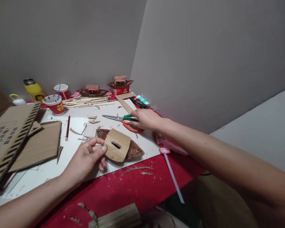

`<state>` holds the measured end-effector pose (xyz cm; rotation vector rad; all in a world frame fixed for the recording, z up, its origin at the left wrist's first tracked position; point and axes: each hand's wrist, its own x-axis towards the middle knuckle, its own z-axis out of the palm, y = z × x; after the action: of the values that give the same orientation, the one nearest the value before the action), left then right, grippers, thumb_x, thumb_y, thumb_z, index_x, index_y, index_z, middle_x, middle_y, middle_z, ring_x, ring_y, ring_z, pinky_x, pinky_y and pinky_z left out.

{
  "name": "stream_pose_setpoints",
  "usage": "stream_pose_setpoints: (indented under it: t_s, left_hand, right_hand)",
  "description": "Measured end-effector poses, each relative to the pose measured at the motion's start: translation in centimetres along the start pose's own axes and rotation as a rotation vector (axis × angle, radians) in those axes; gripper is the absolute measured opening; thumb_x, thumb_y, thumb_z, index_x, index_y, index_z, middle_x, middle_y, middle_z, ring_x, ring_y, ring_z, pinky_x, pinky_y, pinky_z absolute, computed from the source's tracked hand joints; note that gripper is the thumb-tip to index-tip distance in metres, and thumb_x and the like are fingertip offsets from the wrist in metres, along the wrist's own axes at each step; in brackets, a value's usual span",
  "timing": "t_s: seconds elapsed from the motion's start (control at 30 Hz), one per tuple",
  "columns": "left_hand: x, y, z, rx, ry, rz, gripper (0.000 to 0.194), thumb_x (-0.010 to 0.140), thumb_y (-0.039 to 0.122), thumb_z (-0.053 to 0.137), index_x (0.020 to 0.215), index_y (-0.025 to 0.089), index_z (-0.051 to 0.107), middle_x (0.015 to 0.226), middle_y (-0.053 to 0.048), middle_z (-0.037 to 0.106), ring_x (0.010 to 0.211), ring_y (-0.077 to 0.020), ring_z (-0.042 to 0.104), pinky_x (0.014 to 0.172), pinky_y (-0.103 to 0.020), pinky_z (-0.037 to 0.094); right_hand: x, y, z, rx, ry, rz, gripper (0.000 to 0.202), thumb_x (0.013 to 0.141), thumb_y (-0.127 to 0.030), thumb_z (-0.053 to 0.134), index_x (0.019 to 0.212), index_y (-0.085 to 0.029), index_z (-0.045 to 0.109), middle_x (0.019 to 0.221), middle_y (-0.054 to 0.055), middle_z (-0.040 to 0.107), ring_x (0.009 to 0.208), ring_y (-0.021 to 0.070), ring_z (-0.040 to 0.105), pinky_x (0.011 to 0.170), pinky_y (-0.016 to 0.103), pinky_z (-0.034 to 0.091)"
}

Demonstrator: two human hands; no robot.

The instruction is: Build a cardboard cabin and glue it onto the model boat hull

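Observation:
My left hand (91, 155) pinches the left edge of a curved tan cardboard piece (120, 139) with a dark slot cut in it. This piece lies across the middle of a small brown boat hull (135, 150), whose two pointed ends stick out on either side. Farther back and to the right, my right hand (142, 119) has its fingers on the green and orange handles of a pair of scissors (120, 118). The scissor blades point left and lie nearly together over the white board.
Two finished model boats (92, 90) and thin sticks (85, 101) are at the back. Paper cups (55, 106) and a yellow bottle (34, 90) stand back left. Cardboard sheets (38, 145) cover the left. A glue gun (165, 149) lies right, a pencil (67, 128) left of centre.

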<state>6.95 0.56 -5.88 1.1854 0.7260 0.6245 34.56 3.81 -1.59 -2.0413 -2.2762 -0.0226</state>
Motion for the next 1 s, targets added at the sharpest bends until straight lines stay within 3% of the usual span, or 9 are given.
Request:
stream_pose_setpoints:
  t_s: [0.07, 0.17, 0.3, 0.5, 0.6, 0.67, 0.77, 0.83, 1.0]
  left_hand:
    - [0.3, -0.2, -0.1, 0.002, 0.009, 0.018, 0.028, 0.084, 0.041, 0.068, 0.092, 0.018, 0.053, 0.05, 0.003, 0.064, 0.04, -0.0076, 0.054, 0.044, -0.017, 0.043]
    - [0.6, -0.2, -0.1, 0.019, 0.05, 0.012, 0.028, 0.083, 0.039, 0.069, 0.089, 0.018, 0.052, 0.048, 0.004, 0.062, 0.037, -0.0066, 0.05, 0.04, -0.015, 0.039]
    - [0.8, 0.0, 0.3, 0.024, 0.118, -0.007, 0.03, 0.076, 0.038, 0.075, 0.085, 0.017, 0.055, 0.046, 0.007, 0.056, 0.036, -0.0054, 0.045, 0.037, -0.014, 0.037]
    - [0.6, 0.2, 0.6, 0.085, 0.13, 0.017, 0.028, 0.077, 0.039, 0.072, 0.086, 0.018, 0.057, 0.048, 0.009, 0.05, 0.037, -0.0057, 0.043, 0.037, -0.015, 0.033]
    - [0.4, 0.6, -0.1, 0.384, 0.167, 0.165, 0.023, 0.086, 0.036, 0.059, 0.099, 0.017, 0.063, 0.059, 0.002, 0.061, 0.046, -0.0102, 0.052, 0.046, -0.021, 0.044]
    - [0.6, 0.7, -1.0, 0.691, 0.185, 0.342, 0.029, 0.086, 0.024, 0.054, 0.112, 0.018, 0.064, 0.087, -0.007, 0.073, 0.06, -0.0143, 0.061, 0.06, -0.029, 0.052]
    - [1.3, 0.5, -2.0, 1.012, 0.067, 0.506, 0.044, 0.08, 0.01, 0.05, 0.121, 0.02, 0.063, 0.121, -0.011, 0.069, 0.093, -0.0228, 0.067, 0.086, -0.04, 0.052]
    - [2.0, 0.1, -2.3, 1.075, -0.012, 0.521, 0.04, 0.082, 0.011, 0.048, 0.116, 0.021, 0.067, 0.12, -0.011, 0.07, 0.104, -0.0256, 0.066, 0.09, -0.042, 0.051]
    - [3.0, -0.3, -2.8, 1.065, 0.005, 0.529, 0.026, 0.083, 0.016, 0.054, 0.098, 0.023, 0.074, 0.108, -0.009, 0.074, 0.093, -0.0244, 0.069, 0.082, -0.036, 0.054]
  right_hand:
    - [-1.1, -0.7, -0.7, 0.08, 0.049, 0.009, 0.02, 0.086, -0.032, 0.059, 0.096, -0.016, 0.067, 0.097, 0.011, 0.069, 0.083, 0.021, 0.061, 0.064, 0.029, 0.041]
    - [-4.6, -3.1, -1.3, 0.297, 0.065, 0.049, 0.031, 0.095, -0.04, 0.044, 0.09, -0.017, 0.065, 0.073, 0.004, 0.067, 0.061, 0.0134, 0.059, 0.055, 0.025, 0.043]
    - [-9.1, -6.6, -0.2, 1.176, -0.161, 0.368, 0.034, 0.075, -0.052, 0.068, 0.08, -0.019, 0.059, 0.049, -0.006, 0.054, 0.038, 0.0091, 0.048, 0.037, 0.02, 0.037]
    - [-8.2, -7.9, 1.5, 1.711, -0.262, 0.592, 0.033, 0.069, -0.035, 0.077, 0.064, -0.018, 0.05, 0.043, -0.008, 0.051, 0.027, 0.0016, 0.034, 0.028, 0.013, 0.021]
    - [-7.1, -7.8, 1.1, 1.797, -0.255, 0.617, 0.03, 0.069, -0.022, 0.074, 0.061, -0.017, 0.046, 0.044, -0.009, 0.048, 0.029, -0.0003, 0.033, 0.03, 0.011, 0.019]
    - [-6.8, -7.9, 0.8, 1.797, -0.241, 0.627, 0.026, 0.071, -0.019, 0.071, 0.063, -0.017, 0.047, 0.046, -0.009, 0.049, 0.031, -0.0006, 0.033, 0.03, 0.011, 0.019]
    - [-6.7, -8.0, 0.5, 1.794, -0.245, 0.643, 0.023, 0.075, -0.018, 0.067, 0.064, -0.017, 0.046, 0.047, -0.009, 0.049, 0.031, -0.0006, 0.031, 0.03, 0.01, 0.019]
    - [-6.5, -8.1, 0.4, 1.791, -0.258, 0.652, 0.023, 0.076, -0.016, 0.065, 0.065, -0.017, 0.045, 0.048, -0.009, 0.05, 0.032, -0.0007, 0.031, 0.03, 0.01, 0.019]
    - [-6.0, -8.3, 0.2, 1.759, -0.259, 0.637, 0.02, 0.078, -0.014, 0.065, 0.071, -0.018, 0.047, 0.051, -0.008, 0.052, 0.033, -0.001, 0.032, 0.03, 0.008, 0.02]
